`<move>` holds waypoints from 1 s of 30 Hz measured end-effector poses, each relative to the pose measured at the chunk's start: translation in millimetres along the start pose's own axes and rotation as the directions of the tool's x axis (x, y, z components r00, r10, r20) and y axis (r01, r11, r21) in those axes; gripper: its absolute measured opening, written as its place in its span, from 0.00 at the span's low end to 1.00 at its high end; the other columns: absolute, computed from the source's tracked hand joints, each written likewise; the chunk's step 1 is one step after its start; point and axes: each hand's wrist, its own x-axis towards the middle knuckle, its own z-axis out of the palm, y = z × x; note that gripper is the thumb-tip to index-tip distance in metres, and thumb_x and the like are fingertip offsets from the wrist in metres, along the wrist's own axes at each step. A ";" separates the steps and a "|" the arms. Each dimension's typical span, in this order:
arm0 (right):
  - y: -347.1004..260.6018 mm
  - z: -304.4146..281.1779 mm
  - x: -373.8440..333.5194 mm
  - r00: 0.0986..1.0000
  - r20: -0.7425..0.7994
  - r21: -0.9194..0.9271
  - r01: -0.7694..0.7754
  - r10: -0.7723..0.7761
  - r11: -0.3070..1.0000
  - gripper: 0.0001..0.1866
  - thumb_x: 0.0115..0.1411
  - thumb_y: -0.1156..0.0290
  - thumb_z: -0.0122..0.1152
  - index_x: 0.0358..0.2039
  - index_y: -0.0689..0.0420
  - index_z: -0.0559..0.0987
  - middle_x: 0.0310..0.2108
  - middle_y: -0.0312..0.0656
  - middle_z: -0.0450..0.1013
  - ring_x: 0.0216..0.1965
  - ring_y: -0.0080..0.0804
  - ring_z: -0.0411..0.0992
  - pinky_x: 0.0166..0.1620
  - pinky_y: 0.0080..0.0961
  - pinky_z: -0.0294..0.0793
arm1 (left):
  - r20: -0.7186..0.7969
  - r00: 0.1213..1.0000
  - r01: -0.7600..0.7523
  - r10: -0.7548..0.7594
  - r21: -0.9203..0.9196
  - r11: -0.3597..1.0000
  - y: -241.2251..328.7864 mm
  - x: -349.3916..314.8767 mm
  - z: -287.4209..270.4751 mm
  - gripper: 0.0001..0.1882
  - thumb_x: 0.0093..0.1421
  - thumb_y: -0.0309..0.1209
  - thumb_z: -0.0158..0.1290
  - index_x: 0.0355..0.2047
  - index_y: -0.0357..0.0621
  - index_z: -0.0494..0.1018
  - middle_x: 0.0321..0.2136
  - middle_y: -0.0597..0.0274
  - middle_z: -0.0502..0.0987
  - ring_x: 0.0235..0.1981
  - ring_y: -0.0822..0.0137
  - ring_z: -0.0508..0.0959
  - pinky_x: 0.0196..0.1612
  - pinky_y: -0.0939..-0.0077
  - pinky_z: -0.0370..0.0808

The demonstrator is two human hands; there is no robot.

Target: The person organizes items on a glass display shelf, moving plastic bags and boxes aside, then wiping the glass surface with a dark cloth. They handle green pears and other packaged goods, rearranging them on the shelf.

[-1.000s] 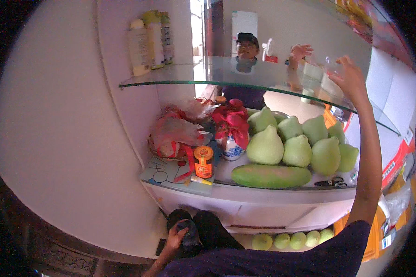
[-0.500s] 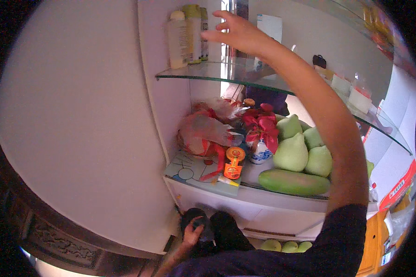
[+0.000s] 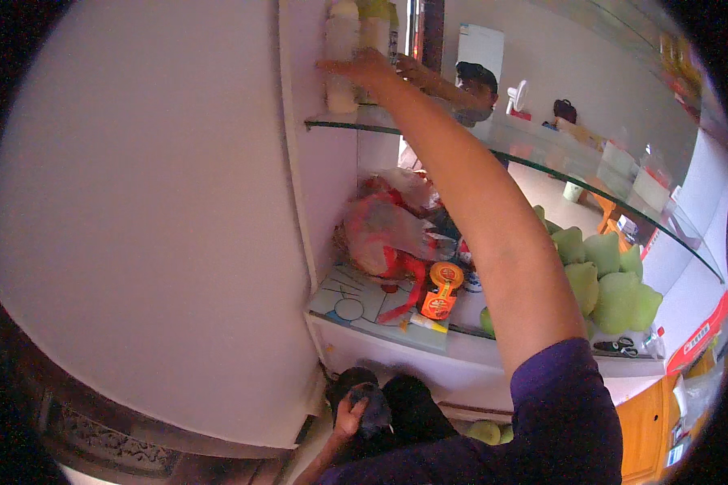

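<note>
My right hand [image 3: 366, 71] reaches up to the glass shelf and lies across a pale bottle [image 3: 343, 36] in the left corner. One digit stretches over the bottle's front; the other fingers are blurred or hidden, so a grip cannot be made out. Right beside it stands a yellow-green bottle [image 3: 374, 26], with a darker one partly behind. Low down in front of the cabinet, my left hand [image 3: 349, 416] is closed round a bunched dark grey cloth [image 3: 374, 411].
Below the glass shelf [image 3: 493, 150] sit a plastic bag with red ribbon [image 3: 380, 234], an orange container [image 3: 441, 291], pale green gourds [image 3: 623, 299] and black scissors [image 3: 617, 346]. A mirror behind reflects the room. A white wall [image 3: 162, 202] closes off the left.
My right hand has moved left and down onto the bottles, its arm now crossing in front of the vase and gourds. The view has shifted slightly. My left hand keeps the cloth.
</note>
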 end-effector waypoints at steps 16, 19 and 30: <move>-60.2 -199.7 -129.7 0.939 0.194 0.437 0.177 -0.285 0.882 0.26 0.44 0.59 0.67 0.40 0.62 0.72 0.34 0.43 0.74 0.34 0.33 0.74 0.36 0.32 0.72 | 0.070 0.995 -0.066 0.074 -0.104 0.992 -65.8 26.5 -13.7 0.17 0.58 0.30 0.47 0.47 0.38 0.67 0.40 0.60 0.72 0.40 0.69 0.70 0.46 0.76 0.67; -39.9 -277.7 -219.6 0.925 0.179 0.506 0.205 -0.334 0.838 0.26 0.44 0.53 0.65 0.37 0.61 0.76 0.33 0.43 0.75 0.36 0.34 0.74 0.42 0.32 0.73 | 0.300 0.882 -0.461 0.364 0.709 0.534 -130.9 34.1 -77.2 0.20 0.58 0.34 0.48 0.48 0.35 0.66 0.43 0.57 0.71 0.41 0.66 0.70 0.45 0.74 0.68; 95.9 -440.7 -520.7 0.739 -0.617 -0.020 -0.359 0.271 0.933 0.25 0.51 0.71 0.60 0.49 0.63 0.66 0.44 0.42 0.70 0.45 0.29 0.68 0.49 0.25 0.65 | 0.122 0.989 0.073 -0.079 0.054 0.996 -66.2 33.8 -23.5 0.23 0.57 0.37 0.49 0.49 0.34 0.65 0.44 0.51 0.71 0.43 0.58 0.72 0.47 0.68 0.70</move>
